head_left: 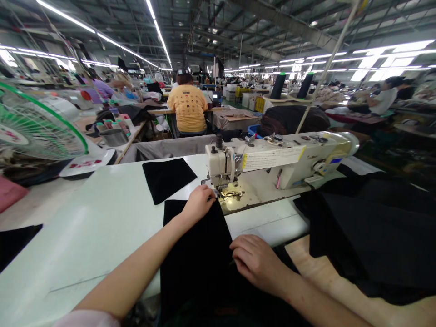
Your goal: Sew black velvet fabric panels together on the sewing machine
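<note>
while pinching black cloth [194, 259] at far corner with left hand [198, 202], gripping right edge with right hand [255, 259], probably for alignment.

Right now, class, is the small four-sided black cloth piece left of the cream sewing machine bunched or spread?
Spread: the black cloth piece lies flat on the white tabletop, all four corners visible.

A cream metal sewing machine [296, 176] bars the way ahead, while the smooth pale-green tabletop [112, 213] offers open passage at left.
</note>
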`<state>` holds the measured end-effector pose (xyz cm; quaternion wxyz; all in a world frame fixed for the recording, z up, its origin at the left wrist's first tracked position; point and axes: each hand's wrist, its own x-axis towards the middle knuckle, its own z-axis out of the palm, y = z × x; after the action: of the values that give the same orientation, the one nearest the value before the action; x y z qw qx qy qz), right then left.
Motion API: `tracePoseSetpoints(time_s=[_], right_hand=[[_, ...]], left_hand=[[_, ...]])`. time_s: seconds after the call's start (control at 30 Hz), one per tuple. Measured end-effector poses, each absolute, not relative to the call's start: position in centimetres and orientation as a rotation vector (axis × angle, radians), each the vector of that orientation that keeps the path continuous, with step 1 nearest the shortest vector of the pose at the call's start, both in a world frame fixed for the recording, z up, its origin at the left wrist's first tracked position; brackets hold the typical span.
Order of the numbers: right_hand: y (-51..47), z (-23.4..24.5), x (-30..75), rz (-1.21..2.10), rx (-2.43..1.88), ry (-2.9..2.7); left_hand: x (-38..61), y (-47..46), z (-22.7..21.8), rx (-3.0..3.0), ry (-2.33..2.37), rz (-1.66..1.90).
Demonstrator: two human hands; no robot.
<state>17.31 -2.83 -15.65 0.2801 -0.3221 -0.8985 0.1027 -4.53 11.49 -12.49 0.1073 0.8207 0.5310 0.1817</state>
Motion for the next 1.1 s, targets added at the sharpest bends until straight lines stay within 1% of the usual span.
tracePoseSetpoints(time_s=[0.2, 0.43, 0.67, 0.87, 1.1], right_hand=[[-2.6, -15.7, 17.5, 0.297, -0.85, -2.407], [-2.4, -15.8, 17.8, 0.342, -0.844, -2.397], [-2.3, -16.1, 17.9, 0.326, -0.842, -2.406], [-2.3, -16.0, 18.0, 0.343, -0.859, -2.406], [-2.2, -15.6, 18.1, 0.363, -0.859, -2.429]], left_hand=[[-3.9, 10.7, -12.0, 2.465, 1.69, 0.372], [-4.0, 11.4, -11.5, 2.467, 1.709, 0.256], [-3.5, 10.9, -11.6, 2.444, 1.751, 0.287], [-4.4, 12.5, -12.5, 2.31, 1.649, 0.319], [-4.8, 14.0, -12.3, 2.187, 1.591, 0.336]])
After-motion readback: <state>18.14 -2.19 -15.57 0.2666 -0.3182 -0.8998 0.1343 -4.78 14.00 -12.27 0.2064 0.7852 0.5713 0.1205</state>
